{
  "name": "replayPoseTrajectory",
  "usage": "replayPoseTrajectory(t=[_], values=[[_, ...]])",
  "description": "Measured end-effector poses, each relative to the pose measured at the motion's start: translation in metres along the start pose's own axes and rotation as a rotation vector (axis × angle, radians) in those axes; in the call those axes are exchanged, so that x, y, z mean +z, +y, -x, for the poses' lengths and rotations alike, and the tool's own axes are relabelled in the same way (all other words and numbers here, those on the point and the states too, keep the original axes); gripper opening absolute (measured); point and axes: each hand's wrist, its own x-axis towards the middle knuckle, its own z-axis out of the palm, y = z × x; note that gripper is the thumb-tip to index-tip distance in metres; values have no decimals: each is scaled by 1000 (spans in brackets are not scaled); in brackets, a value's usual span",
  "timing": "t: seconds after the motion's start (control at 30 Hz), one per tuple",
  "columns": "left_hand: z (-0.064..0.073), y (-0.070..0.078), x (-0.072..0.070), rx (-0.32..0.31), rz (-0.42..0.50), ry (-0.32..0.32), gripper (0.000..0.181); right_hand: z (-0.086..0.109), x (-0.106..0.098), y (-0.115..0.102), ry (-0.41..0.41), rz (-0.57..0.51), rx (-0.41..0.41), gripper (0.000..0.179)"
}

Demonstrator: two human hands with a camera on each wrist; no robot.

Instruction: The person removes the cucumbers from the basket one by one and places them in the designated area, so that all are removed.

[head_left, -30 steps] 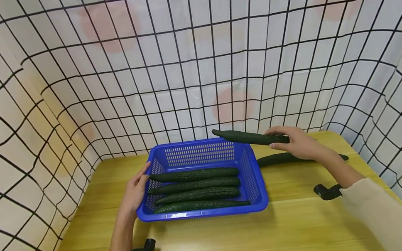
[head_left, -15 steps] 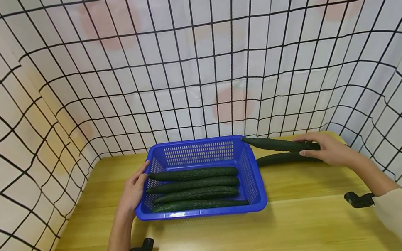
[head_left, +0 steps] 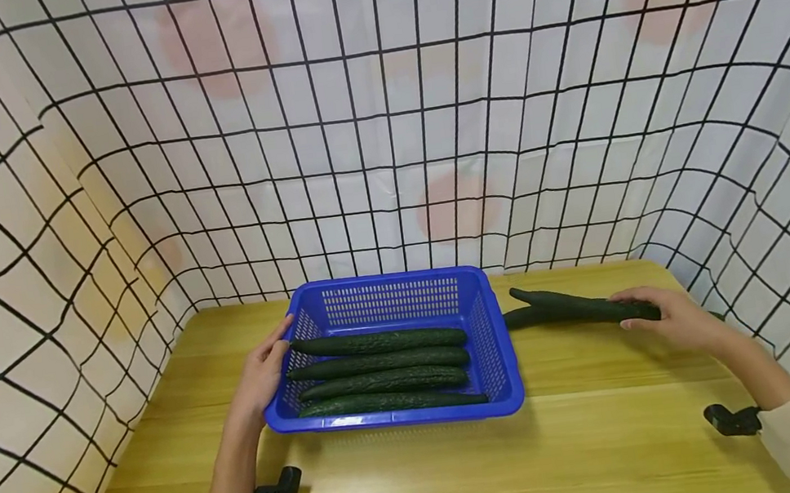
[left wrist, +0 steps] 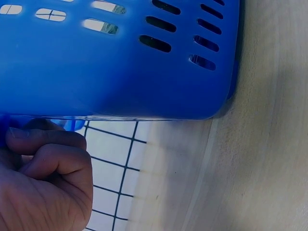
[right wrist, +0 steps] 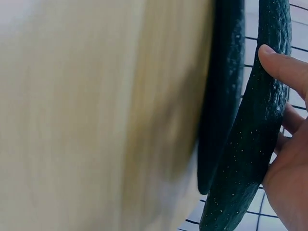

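A blue plastic basket (head_left: 401,417) stands on the table with several dark green cucumbers (head_left: 383,363) lying side by side in it. My left hand (head_left: 264,382) grips its left rim; in the left wrist view the fingers (left wrist: 62,156) are curled at the basket's edge. Right of the basket, my right hand (head_left: 678,320) holds a cucumber (head_left: 572,305) near its right end, thumb on one side and fingers on the other. Another cucumber (head_left: 521,318) lies beneath it on the table, partly covered; in the right wrist view both cucumbers run side by side, overlapping.
The wooden table (head_left: 424,481) extends in front of the basket. A white sheet with a black wire-like grid (head_left: 382,141) encloses the back and both sides. Black devices (head_left: 280,487) are worn at both wrists.
My right hand has carried its cucumber from above the basket's right rear corner rightward and down, over the cucumber lying on the table. The left hand keeps its place on the rim.
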Motion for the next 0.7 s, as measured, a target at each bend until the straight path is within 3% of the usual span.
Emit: replayPoseTrajectory(t=[0.27, 0.7], values=[[-1, -1, 0, -5, -5, 6, 50, 1, 19, 7, -45, -73, 16, 45], [-1, -3, -1, 11, 0, 24, 49, -10, 38, 0, -23, -8, -41, 43]])
